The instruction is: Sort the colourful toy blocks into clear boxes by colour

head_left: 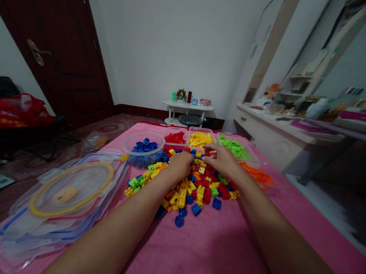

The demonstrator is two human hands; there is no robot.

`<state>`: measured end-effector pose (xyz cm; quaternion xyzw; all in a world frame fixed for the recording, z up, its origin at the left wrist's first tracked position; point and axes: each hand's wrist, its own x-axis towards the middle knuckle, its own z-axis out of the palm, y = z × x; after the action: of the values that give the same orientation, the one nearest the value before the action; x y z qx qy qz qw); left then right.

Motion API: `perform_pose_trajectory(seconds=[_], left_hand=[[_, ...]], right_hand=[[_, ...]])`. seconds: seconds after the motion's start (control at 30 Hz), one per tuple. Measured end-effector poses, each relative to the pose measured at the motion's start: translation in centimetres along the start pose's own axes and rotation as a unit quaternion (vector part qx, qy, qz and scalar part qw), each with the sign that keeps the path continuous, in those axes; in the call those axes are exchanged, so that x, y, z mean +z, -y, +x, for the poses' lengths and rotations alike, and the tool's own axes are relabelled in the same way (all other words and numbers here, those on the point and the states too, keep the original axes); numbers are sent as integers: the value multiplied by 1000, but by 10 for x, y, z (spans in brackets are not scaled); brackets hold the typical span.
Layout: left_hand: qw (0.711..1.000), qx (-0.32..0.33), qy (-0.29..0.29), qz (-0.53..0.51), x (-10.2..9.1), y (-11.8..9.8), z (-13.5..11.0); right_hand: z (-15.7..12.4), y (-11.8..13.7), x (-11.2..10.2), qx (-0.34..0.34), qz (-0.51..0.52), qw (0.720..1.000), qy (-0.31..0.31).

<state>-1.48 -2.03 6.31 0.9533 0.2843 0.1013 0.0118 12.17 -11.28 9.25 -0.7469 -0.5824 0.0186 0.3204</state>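
Observation:
A pile of small plastic bricks in red, yellow, blue, green and orange lies on the pink cloth. My left hand rests on the far side of the pile, its fingers curled down into the bricks. Just to its right, my right hand lies over the pile with fingers bent and thumb pointing left; what either hand grips is hidden. Behind the pile stand clear tubs: a round one with blue bricks, one with red bricks, one with yellow bricks and one with green bricks.
Orange bricks fill a tub at the right. A stack of clear lids lies at the left on the pink surface. Beyond are a dark door, a small white table and a white dresser.

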Motion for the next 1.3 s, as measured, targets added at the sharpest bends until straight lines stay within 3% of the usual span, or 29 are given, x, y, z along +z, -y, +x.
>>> perform_pose_trajectory(seconds=[0.23, 0.6, 0.87, 0.93, 1.13, 1.3], left_hand=[[1000, -5, 8, -1, 0, -1, 0], [1000, -10, 13, 6, -2, -2, 0], [1000, 0, 23, -6, -5, 1, 0], [999, 7, 27, -25, -5, 5, 1], [995, 30, 19, -96, -13, 18, 3], [992, 56, 41, -107, -17, 12, 1]], right_hand=[[-1, 5, 1, -60, -47, 996, 47], [2, -5, -10, -17, -39, 999, 30], [-5, -15, 11, -23, -113, 979, 169], [-5, -15, 13, -13, -139, 977, 159], [-3, -10, 13, 11, -213, 976, 39], [-10, -7, 28, 26, -257, 961, 101]])
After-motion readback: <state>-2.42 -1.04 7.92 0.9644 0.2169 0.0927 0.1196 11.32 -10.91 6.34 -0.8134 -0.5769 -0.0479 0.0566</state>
